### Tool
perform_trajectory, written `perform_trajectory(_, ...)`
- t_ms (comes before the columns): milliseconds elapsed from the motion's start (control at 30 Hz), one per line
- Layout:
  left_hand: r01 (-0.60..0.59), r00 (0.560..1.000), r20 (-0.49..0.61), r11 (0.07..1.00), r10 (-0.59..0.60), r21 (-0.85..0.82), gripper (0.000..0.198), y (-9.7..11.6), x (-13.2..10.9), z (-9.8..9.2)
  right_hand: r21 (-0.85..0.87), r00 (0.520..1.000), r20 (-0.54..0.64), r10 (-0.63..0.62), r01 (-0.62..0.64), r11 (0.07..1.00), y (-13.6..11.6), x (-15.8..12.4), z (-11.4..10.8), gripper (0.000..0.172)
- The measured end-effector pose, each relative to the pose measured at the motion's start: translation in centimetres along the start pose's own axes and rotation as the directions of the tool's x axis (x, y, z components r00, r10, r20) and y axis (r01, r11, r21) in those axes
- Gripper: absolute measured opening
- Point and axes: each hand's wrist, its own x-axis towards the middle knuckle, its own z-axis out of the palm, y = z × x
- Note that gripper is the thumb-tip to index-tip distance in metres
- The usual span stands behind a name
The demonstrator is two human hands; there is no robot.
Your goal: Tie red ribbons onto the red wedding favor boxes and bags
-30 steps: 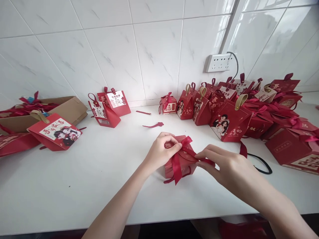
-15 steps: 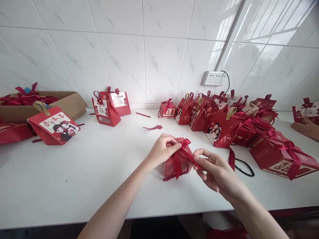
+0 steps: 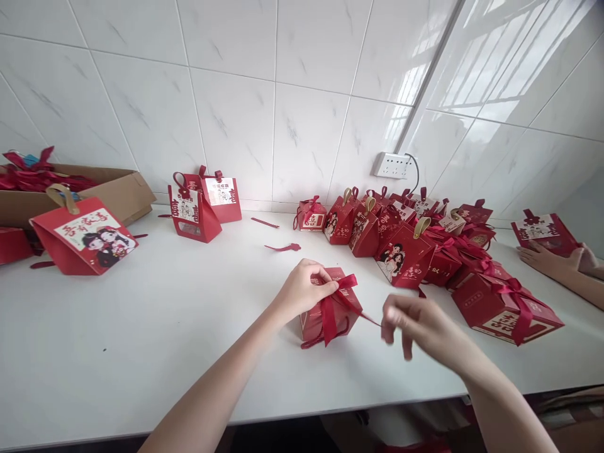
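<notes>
A small red gift box [image 3: 314,319] with a red ribbon bow [image 3: 336,299] stands on the white counter [image 3: 141,352] in front of me. My left hand [image 3: 302,290] rests on the box's top with its fingers pinched at the bow's knot. My right hand [image 3: 415,324] is just right of the box, blurred by motion, its fingers pinching a taut ribbon tail [image 3: 370,319] that runs from the bow.
A row of red gift bags and boxes [image 3: 406,251] lines the back right. Two bags [image 3: 202,204] stand by the wall, another bag [image 3: 82,236] and a cardboard box [image 3: 70,195] at left. Another person's hands [image 3: 552,261] hold a box at far right.
My right hand drew the ribbon tail out to the right, away from the box. The view tilted up and right, bringing the other person's hands further into sight.
</notes>
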Motion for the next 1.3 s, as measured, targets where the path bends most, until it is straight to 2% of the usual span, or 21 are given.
perform_trajectory(67, -0.002, 1.0, 0.0, 1.0, 0.002, 0.003, 0.017, 0.0, 0.0, 0.0, -0.098, 0.986, -0.148, -0.08, 0.066, 0.993, -0.7, 1.3, -1.4, 0.052)
perform_trajectory(100, 0.001, 1.0, -0.001, 1.0, -0.001, 0.005, 0.017, 0.1, 0.0, 0.0, -0.132, 0.98, -0.165, -0.111, 0.089, 0.987, -0.9, 2.2, -1.7, 0.052)
perform_trajectory(200, 0.02, 1.0, -0.003, 1.0, -0.02, 0.012, 0.015, 0.3, 0.0, 0.0, -0.175, 0.989, -0.057, -0.138, 0.126, 0.976, -0.9, 4.9, -1.2, 0.05)
perform_trajectory(300, 0.031, 1.0, 0.002, 0.999, -0.031, 0.013, 0.016, 0.3, 0.0, 0.1, -0.084, 0.985, 0.067, -0.156, 0.161, 0.983, -0.7, 6.7, 0.0, 0.047)
perform_trajectory(367, 0.018, 1.0, -0.004, 1.0, -0.017, 0.015, 0.017, 0.2, 0.0, 0.0, 0.017, 0.982, 0.086, -0.167, 0.166, 0.986, -0.7, 7.3, 0.7, 0.045)
perform_trajectory(467, -0.023, 0.998, -0.053, 0.999, 0.024, 0.03, 0.018, -0.3, 0.2, -0.3, 0.197, 0.985, 0.079, -0.153, 0.135, 0.971, -1.1, 8.4, 1.2, 0.04)
perform_trajectory(567, -0.05, 0.987, -0.148, 0.996, 0.06, 0.07, 0.017, -0.9, 0.7, -1.2, 0.355, 0.982, 0.084, -0.168, 0.128, 0.926, -1.5, 10.2, 1.8, 0.036)
perform_trajectory(667, -0.072, 0.969, -0.233, 0.994, 0.089, 0.08, 0.016, -1.8, 1.3, -2.0, 0.417, 0.984, 0.02, -0.176, 0.152, 0.896, -1.5, 12.3, 3.1, 0.037)
perform_trajectory(733, -0.079, 0.965, -0.247, 0.996, 0.088, 0.044, 0.018, -2.3, 1.6, -2.1, 0.452, 0.984, -0.03, -0.175, 0.17, 0.876, -1.0, 13.1, 4.0, 0.038)
perform_trajectory(867, -0.005, 0.968, -0.249, 0.997, -0.015, -0.08, 0.025, -2.6, 1.9, -2.5, 0.502, 0.984, -0.086, -0.156, 0.178, 0.846, 0.2, 13.2, 4.8, 0.041)
perform_trajectory(1000, 0.143, 0.943, -0.304, 0.99, -0.136, 0.0, 0.032, -1.8, 1.6, -4.8, 0.517, 0.987, -0.076, -0.141, 0.16, 0.841, 0.5, 12.8, 4.6, 0.043)
perform_trajectory(1067, 0.236, 0.946, -0.242, 0.971, -0.218, 0.047, 0.041, -1.1, 1.3, -6.2, 0.522, 0.988, -0.063, -0.143, 0.155, 0.839, 0.4, 12.8, 4.5, 0.043)
perform_trajectory(1133, 0.295, 0.952, -0.109, 0.954, -0.287, 0.061, 0.048, -0.3, 0.9, -7.1, 0.526, 0.988, -0.051, -0.147, 0.152, 0.837, 0.4, 12.8, 4.4, 0.043)
perform_trajectory(1200, 0.31, 0.95, 0.017, 0.947, -0.312, 0.081, 0.051, 0.1, 0.7, -7.3, 0.524, 0.986, -0.041, -0.159, 0.157, 0.837, 0.4, 12.8, 4.2, 0.043)
perform_trajectory(1300, 0.28, 0.953, 0.086, 0.952, -0.291, 0.124, 0.049, 0.1, 0.6, -7.1, 0.526, 0.983, -0.033, -0.182, 0.172, 0.833, 0.5, 12.8, 4.1, 0.042)
